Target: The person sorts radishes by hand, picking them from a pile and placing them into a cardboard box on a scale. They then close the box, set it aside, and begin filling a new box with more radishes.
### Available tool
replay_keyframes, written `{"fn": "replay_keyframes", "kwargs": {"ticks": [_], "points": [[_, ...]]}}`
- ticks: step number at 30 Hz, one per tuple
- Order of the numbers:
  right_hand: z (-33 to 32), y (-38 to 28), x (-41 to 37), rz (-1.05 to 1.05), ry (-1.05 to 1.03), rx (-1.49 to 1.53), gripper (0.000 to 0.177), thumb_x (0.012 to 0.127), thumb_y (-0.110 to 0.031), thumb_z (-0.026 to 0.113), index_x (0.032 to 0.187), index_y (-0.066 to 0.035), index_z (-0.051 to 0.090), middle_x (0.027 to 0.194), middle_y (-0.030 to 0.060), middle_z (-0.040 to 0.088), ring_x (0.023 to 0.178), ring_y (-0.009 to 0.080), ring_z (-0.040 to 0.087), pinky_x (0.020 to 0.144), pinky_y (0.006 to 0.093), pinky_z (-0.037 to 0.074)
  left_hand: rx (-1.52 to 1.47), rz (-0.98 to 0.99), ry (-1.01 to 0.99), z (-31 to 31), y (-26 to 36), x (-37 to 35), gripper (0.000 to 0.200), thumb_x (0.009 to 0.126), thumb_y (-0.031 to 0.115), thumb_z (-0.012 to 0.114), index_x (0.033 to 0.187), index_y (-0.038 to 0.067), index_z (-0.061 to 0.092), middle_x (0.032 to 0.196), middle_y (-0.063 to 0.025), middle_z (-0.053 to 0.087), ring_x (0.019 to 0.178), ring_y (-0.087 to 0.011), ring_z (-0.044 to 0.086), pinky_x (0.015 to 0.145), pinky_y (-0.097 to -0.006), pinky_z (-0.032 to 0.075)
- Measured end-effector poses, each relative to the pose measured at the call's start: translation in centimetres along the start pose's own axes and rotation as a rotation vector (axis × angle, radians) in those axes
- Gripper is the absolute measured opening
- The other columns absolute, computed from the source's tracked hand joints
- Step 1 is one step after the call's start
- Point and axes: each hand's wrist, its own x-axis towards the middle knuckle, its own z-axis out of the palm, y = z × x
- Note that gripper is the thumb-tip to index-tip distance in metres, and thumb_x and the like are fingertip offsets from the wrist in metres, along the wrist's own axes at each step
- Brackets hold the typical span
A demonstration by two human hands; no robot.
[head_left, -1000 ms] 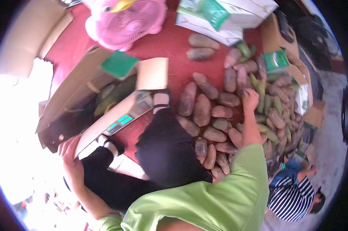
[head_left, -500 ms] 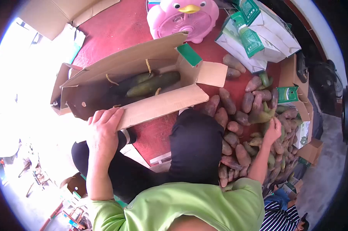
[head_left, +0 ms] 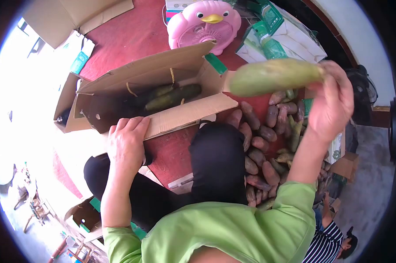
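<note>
My left hand [head_left: 127, 139] rests on the edge of the front flap of an open cardboard box [head_left: 189, 115], fingers over the rim. Inside the box lie dark green gourd-like vegetables [head_left: 174, 97], next to yellow rope handles. Raised at the right, my right hand [head_left: 331, 98] grips one end of a large green vegetable [head_left: 274, 76], slightly blurred, which points left toward the box's right end. Below it, a pile of reddish-brown and green root-like vegetables [head_left: 270, 173] lies on the red surface beside my knee.
A pink bird-shaped fan [head_left: 204, 28] stands behind the box. White and green cartons [head_left: 290, 33] are at the back right. A black fan [head_left: 362, 90] is at the far right. Another person in a striped shirt [head_left: 325, 243] is at the lower right.
My right hand has risen from the pile, lifting the green vegetable up and toward the back. My left hand has shifted slightly right along with the box flap.
</note>
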Motion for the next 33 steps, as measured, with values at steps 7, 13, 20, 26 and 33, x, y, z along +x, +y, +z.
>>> {"fn": "replay_keyframes", "kwargs": {"ticks": [7, 13, 20, 26, 33], "points": [[9.0, 3.1, -0.6, 0.044, -0.357, -0.067, 0.011, 0.083, 0.000, 0.059, 0.091, 0.000, 0.066, 0.093, 0.0064, 0.064, 0.083, 0.0146, 0.061, 0.068, 0.0256, 0.050, 0.023, 0.003, -0.003, 0.1, -0.1, 0.0, 0.035, 0.072, 0.003, 0.054, 0.104, 0.011, 0.063, 0.104, -0.0024, 0.063, 0.097, -0.0226, 0.056, 0.082, -0.0362, 0.043], [11.6, 6.7, -3.2, -0.364, -0.521, -0.488, 0.018, 0.080, -0.022, 0.059, 0.090, -0.010, 0.067, 0.091, 0.0036, 0.066, 0.087, 0.0222, 0.061, 0.076, 0.0352, 0.050, 0.038, 0.016, -0.023, 0.4, 0.1, 0.1, 0.040, 0.071, -0.002, 0.052, 0.108, 0.009, 0.063, 0.105, -0.0041, 0.063, 0.099, -0.0244, 0.056, 0.086, -0.0370, 0.042], [5.7, 6.9, -8.2, -0.121, -0.134, -0.211, 0.007, 0.081, -0.005, 0.063, 0.086, 0.001, 0.064, 0.081, 0.0083, 0.065, 0.070, 0.0167, 0.059, 0.064, 0.0273, 0.046, -0.017, 0.054, 0.025, 0.8, 0.1, -0.1, 0.040, 0.071, -0.009, 0.051, 0.107, 0.005, 0.064, 0.102, -0.0096, 0.064, 0.094, -0.0290, 0.058, 0.085, -0.0397, 0.044], [-4.1, 13.1, -20.3, 0.550, -0.065, -0.501, 0.018, 0.087, -0.015, 0.058, 0.088, 0.002, 0.064, 0.077, 0.0089, 0.064, 0.071, 0.0124, 0.059, 0.065, 0.0266, 0.046, 0.020, 0.082, 0.011, 1.4, -0.4, -0.1, 0.038, 0.074, -0.007, 0.053, 0.108, 0.005, 0.063, 0.103, -0.0096, 0.064, 0.094, -0.0284, 0.058, 0.085, -0.0378, 0.045], [-15.9, 16.5, -29.9, 0.697, -0.256, -1.035, 0.018, 0.080, -0.018, 0.060, 0.091, -0.005, 0.066, 0.086, 0.0168, 0.063, 0.084, 0.0334, 0.060, 0.074, 0.0422, 0.048, 0.023, 0.091, 0.018, 1.5, -0.4, -0.1, 0.036, 0.076, -0.005, 0.055, 0.110, 0.006, 0.063, 0.103, -0.0085, 0.064, 0.095, -0.0269, 0.057, 0.085, -0.0366, 0.046]]}}
